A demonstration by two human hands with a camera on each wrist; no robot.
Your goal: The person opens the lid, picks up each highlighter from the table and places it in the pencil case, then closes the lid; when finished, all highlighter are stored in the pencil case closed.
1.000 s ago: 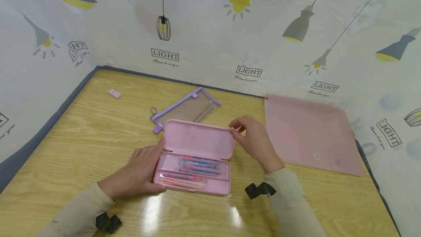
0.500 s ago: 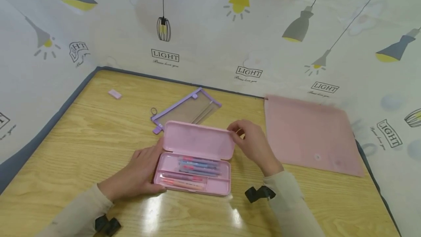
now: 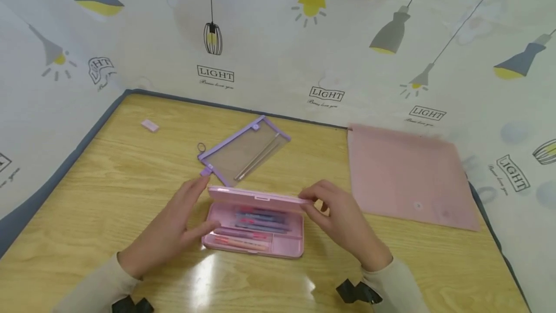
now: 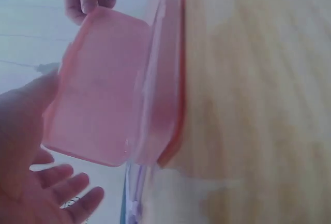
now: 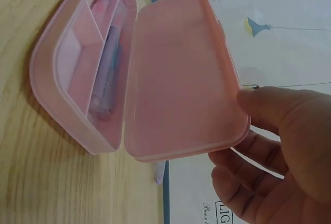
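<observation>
A pink pencil case (image 3: pixel 287 246) lies on the wooden table, its hinged lid (image 3: pixel 236 195) tipped up partway over the base. Several pens (image 3: pixel 262 221) lie in its compartments, blue and purple ones at the back, pink and orange ones in front. My right hand (image 3: pixel 340 219) pinches the lid's right corner, thumb on the inner side and fingers behind, as the right wrist view shows. At the left end of the case, my left hand (image 3: pixel 165 228) has its fingers spread and its thumb near the lid's edge. In the left wrist view, the left fingers (image 4: pixel 72 188) are apart from the lid.
Behind the case lies a clear zip pouch (image 3: pixel 243 149) with purple trim and thin sticks inside. A small pink eraser-like block (image 3: pixel 149 125) is at the far left. A pink flat folder (image 3: pixel 412 177) lies at the right, against the lamp-patterned wall covering (image 3: pixel 269 42).
The lid has swung from leaning back to tipping forward over the base, moved by my right hand toward me. My left hand has loosened from the case's left end.
</observation>
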